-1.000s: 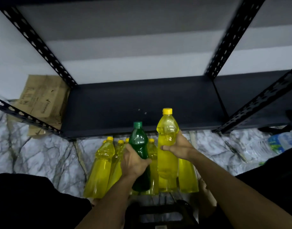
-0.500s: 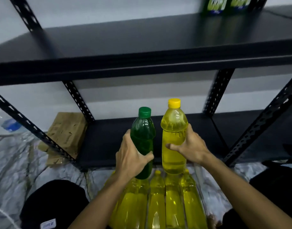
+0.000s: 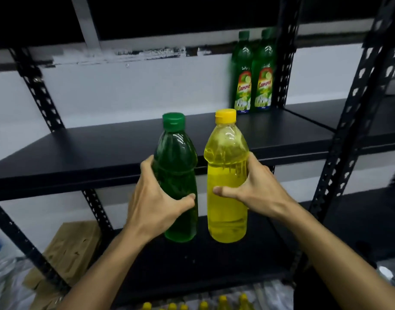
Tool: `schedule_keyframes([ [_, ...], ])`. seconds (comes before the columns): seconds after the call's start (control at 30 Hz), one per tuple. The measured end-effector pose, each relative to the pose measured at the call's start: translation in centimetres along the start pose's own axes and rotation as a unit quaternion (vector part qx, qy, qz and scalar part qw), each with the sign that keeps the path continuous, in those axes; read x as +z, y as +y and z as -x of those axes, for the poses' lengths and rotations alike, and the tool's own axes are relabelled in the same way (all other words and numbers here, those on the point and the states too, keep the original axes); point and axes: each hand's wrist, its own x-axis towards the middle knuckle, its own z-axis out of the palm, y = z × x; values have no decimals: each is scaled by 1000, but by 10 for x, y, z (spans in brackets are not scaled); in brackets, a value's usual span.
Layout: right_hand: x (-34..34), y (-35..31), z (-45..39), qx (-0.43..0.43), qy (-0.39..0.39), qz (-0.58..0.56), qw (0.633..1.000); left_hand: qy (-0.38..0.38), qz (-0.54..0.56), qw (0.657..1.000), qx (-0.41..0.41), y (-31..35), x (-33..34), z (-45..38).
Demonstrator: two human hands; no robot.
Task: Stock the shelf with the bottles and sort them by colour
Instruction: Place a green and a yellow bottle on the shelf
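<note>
I am viewing the scene from above and in front of a black shelf (image 3: 102, 148), working left to right. At the far left, a cardboard box (image 3: 71, 249) is lying on the floor beside the frame, partly behind a perforated upright. My left hand (image 3: 156, 198) is grasping the green bottle (image 3: 176, 175) around its middle, with the fingers wrapping the far side and the thumb pressing the near side; the bottle is standing upright in the hand, cap up, and its base is hanging in front of the lower shelf level without resting on anything that I can confirm. Just beside it, my right hand (image 3: 252, 191) is grasping the yellow bottle (image 3: 227, 175) in the same manner, thumb on the near face, fingers curling round the right side. The two bottles are sitting close together but not touching. Both are being held in front of the middle shelf edge, with their caps above it. Further right, two labelled green bottles (image 3: 252, 72) are standing side by side at the back right of that shelf, touching or nearly so. I am judging the task as being at an early stage: only those two are stocked, the pair in my hands is not yet placed, and a row of yellow caps (image 3: 203, 305) is showing at the bottom edge, indicating more bottles waiting below. The green bottle probably belongs beside the labelled pair; the yellow one needs a separate area.
</note>
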Motion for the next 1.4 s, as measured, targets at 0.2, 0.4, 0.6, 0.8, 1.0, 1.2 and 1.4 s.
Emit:
schedule_keyframes([
  [0.2,-41,-45,-40,-40,49,34,997,24,33,999,30,44,-28,-52],
  [0.4,-67,-72,-83,-64,82,11,994,52,44,996,55,73,-43,-98],
  [0.6,-75,-73,-120,-61,89,-7,994,73,52,994,62,78,-44,-137],
  [0.8,-73,-69,-141,-56,76,-5,996,58,36,997,42,65,-30,-165],
  [1.0,-73,-62,-160,-40,72,0,997,39,37,998,21,55,-14,-183],
  [1.2,-72,-52,-179,1,87,43,995,15,18,1000,14,48,0,-206],
  [1.4,-68,-45,-178,21,104,96,990,-20,70,997,-11,35,11,-214],
])
